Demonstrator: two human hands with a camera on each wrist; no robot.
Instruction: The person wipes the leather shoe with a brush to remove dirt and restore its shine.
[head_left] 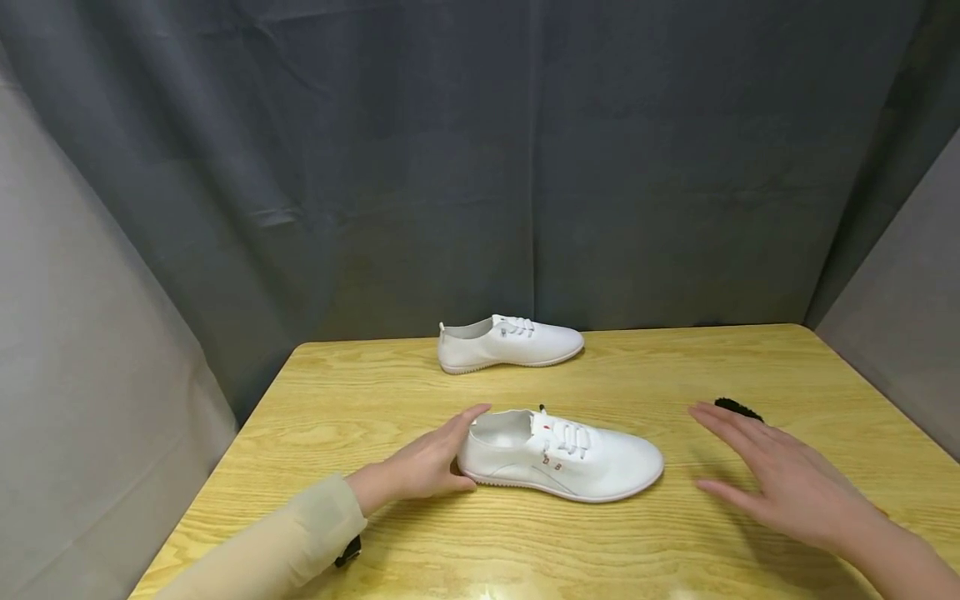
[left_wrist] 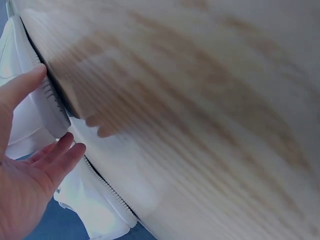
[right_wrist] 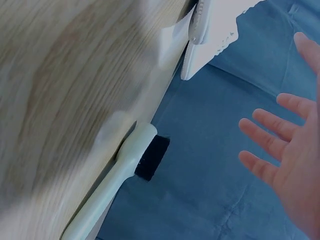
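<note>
While your right hand (head_left: 783, 483) hangs at the lower right with released fingers, your left hand (head_left: 420, 462) lies, fingers relaxed, around the back of the near shoe (head_left: 592, 462), just below centre; firm contact is hard to make out. Beyond your right hand, the brush (head_left: 738, 408) is mostly hidden. The far shoe (head_left: 525, 343) sits mid-frame, before the dark curtain (head_left: 420, 183).

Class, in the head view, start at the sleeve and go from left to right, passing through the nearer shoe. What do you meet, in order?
Sleeve → left hand → nearer shoe → right hand.
</note>
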